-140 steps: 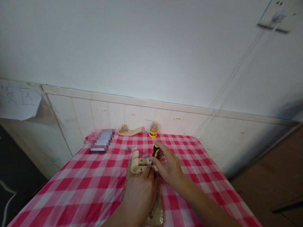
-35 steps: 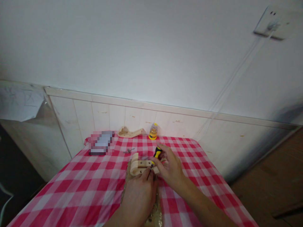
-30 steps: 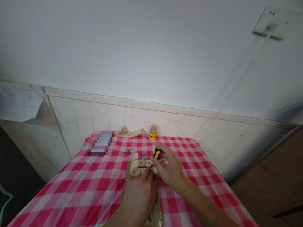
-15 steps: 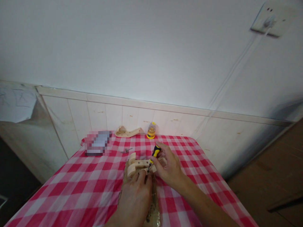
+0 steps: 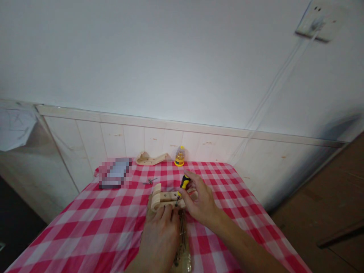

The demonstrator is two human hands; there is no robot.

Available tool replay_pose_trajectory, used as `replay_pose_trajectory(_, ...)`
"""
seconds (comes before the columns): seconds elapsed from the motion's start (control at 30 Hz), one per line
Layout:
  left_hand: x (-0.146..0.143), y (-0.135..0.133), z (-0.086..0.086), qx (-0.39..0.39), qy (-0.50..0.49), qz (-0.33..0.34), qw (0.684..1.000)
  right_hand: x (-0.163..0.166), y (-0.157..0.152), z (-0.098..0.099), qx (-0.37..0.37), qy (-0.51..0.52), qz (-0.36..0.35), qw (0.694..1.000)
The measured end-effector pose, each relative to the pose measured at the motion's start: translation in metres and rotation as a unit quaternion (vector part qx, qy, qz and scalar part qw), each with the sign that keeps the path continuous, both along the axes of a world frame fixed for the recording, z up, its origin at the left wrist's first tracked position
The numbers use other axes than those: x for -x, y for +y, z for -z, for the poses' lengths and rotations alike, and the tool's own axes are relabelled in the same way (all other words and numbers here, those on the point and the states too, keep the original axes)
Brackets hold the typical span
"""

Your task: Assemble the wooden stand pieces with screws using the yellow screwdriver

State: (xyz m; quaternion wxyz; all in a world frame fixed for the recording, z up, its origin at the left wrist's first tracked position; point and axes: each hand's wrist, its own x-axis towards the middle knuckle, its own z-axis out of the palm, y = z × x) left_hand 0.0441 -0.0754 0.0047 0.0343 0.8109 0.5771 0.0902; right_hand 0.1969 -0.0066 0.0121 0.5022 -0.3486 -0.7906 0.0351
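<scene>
The right hand (image 5: 201,195) has its fingers clamped on a yellow-and-black screwdriver (image 5: 184,182), tip down at a curved wooden piece (image 5: 167,195) on the table (image 5: 99,227). The left hand (image 5: 162,231) touches the piece's near side; whether its fingers grip, I cannot tell.

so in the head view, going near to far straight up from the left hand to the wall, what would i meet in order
Left hand → front wooden piece → small loose metal pieces → back wooden piece → wall panelling
</scene>
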Motion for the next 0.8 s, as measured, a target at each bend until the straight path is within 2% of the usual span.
replay_pose_trajectory(0.53, 0.000, 0.000, 0.008, -0.017, 0.008, 0.012, 1.000, 0.000, -0.001, -0.001, 0.045, -0.003, -0.026, 0.999)
replay_pose_trajectory(0.8, 0.001, 0.000, 0.010, -0.034, 0.009, 0.015, 0.999, 0.000, 0.000, -0.003, 0.028, -0.005, -0.025, 0.999)
